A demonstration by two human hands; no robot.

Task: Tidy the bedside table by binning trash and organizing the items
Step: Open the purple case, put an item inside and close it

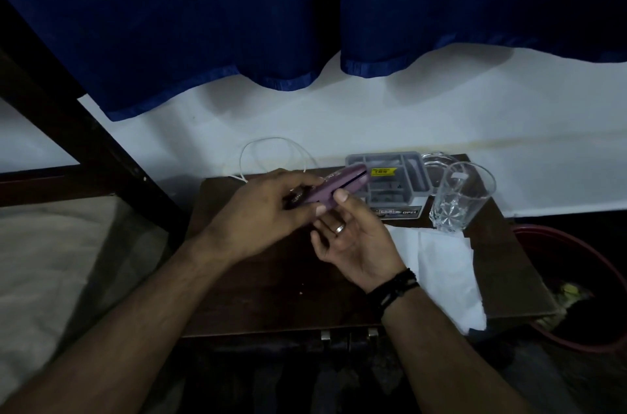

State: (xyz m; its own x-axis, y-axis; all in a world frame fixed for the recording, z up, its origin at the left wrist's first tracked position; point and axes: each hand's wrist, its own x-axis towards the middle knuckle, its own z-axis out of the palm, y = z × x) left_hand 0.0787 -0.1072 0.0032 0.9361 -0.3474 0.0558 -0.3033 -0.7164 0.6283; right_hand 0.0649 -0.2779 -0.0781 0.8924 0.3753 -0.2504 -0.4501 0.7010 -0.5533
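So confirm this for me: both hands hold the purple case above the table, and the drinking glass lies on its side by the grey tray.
One detail is wrong. The head view shows the drinking glass standing upright beside the grey tray, not on its side. Both hands, left hand and right hand, do hold the purple case above the table.

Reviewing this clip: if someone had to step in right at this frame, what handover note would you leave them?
Left hand: grips the purple case from above, over the bedside table.
Right hand: palm up, fingers pinching the case from below.
On the table: grey organizer tray at the back, empty drinking glass to its right, white paper lying flat at the right, white cable at the back edge.
Red bin stands on the floor to the right, some trash already inside.
Left: put the case away, sort the paper and cable.
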